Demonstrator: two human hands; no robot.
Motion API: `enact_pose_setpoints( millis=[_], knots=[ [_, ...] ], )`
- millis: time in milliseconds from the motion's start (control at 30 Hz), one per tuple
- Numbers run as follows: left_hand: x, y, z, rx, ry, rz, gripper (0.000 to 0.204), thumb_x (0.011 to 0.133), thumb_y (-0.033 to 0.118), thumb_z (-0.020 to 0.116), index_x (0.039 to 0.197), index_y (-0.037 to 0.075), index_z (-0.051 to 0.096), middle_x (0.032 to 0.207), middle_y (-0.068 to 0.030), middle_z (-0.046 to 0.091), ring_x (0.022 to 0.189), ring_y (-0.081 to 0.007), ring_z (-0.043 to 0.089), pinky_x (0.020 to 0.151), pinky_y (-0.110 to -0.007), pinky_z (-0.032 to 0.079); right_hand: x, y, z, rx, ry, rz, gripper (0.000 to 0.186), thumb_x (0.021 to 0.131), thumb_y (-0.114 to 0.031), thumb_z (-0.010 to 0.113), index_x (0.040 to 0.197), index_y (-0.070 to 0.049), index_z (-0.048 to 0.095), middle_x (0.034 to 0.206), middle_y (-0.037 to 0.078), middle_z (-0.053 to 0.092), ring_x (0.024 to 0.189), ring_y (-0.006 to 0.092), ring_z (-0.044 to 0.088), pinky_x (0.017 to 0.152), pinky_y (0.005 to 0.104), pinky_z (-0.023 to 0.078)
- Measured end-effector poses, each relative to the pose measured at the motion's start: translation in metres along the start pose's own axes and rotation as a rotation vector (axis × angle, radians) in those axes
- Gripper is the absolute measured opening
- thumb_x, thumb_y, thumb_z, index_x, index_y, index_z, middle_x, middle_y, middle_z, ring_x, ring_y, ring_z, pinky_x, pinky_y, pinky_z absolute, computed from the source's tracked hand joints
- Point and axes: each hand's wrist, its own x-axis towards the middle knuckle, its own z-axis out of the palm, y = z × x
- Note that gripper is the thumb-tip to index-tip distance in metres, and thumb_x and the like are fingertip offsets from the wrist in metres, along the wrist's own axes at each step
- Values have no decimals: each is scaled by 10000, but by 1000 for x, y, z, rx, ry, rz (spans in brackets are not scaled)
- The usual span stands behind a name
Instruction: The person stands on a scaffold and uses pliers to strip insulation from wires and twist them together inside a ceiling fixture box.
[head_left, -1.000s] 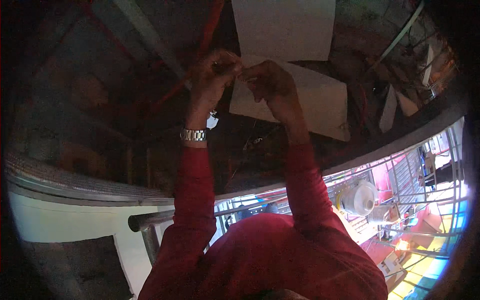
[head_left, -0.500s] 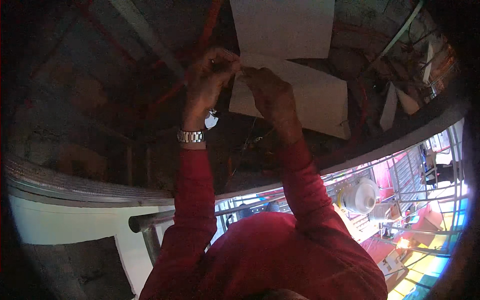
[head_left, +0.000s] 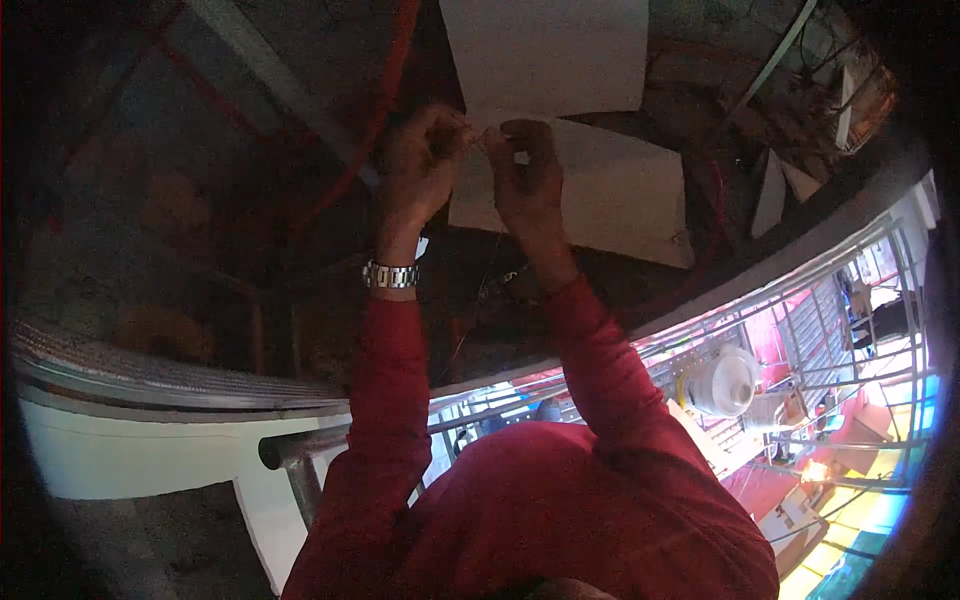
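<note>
My left hand (head_left: 420, 170) and my right hand (head_left: 530, 185) are raised close together in a dark overhead space, each with fingers pinched near the other's fingertips. A fine strand, perhaps wire, seems to run between them; exactly what each holds is too small to make out. Behind them are two pale flat panels, an upper one (head_left: 545, 55) and a lower angled one (head_left: 625, 205). A thin line hangs below the hands, and a red cable or pipe (head_left: 375, 130) runs to their left.
A dark curved edge (head_left: 170, 382) borders the overhead space. A metal rail (head_left: 295, 450) stands near my left sleeve. Pale wall (head_left: 140, 445) is at lower left. At right, far off in bright light, are metal bars, a white round container (head_left: 725, 385) and pink and yellow surfaces.
My right hand has turned more upright and shifted, with its fingertips raised beside the left one's. My left hand stays pinched in about the same place; the surroundings have shifted slightly in view.
</note>
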Motion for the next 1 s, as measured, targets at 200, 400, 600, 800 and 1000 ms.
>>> enact_pose_setpoints(
  millis=[200,400,600,800,1000],
  knots=[
    [2,-1,2,-57,12,16,137,958,207,724,1013,83,702,983,-38,728,919,-156,690,828,-343,546,-2,-15,-5,-455,-141,-231,262,968,-67,657,1227,-58,624,1092,189,630,977,309,663,774,362,584],
    [4,-5,1,27,9,48,159,964,247,717,982,90,704,937,-38,732,854,-130,697,758,-321,556,-4,-2,-7,-650,-193,-275,188,966,-43,636,1151,-27,665,1109,166,652,929,303,681,754,387,580],
    [0,-10,0,-65,-37,57,224,941,306,753,985,91,708,938,-33,736,853,-126,697,749,-327,555,8,-35,-28,132,-313,503,145,889,-104,706,1012,-28,716,904,81,693,676,186,606,623,315,506],
    [1,-8,-2,-254,-21,-3,215,923,285,776,988,88,716,937,-20,737,818,-110,684,724,-320,547,13,-34,-32,312,-406,465,257,943,-185,689,1157,-43,688,983,64,687,699,151,599,635,311,491],
    [5,-8,-7,-130,-6,-29,199,903,271,793,973,95,732,843,3,723,698,-57,605,604,-261,459,6,-40,-36,-1,-509,115,258,965,-92,694,1217,-50,654,1014,83,678,766,141,648,683,320,530]
  ],
)
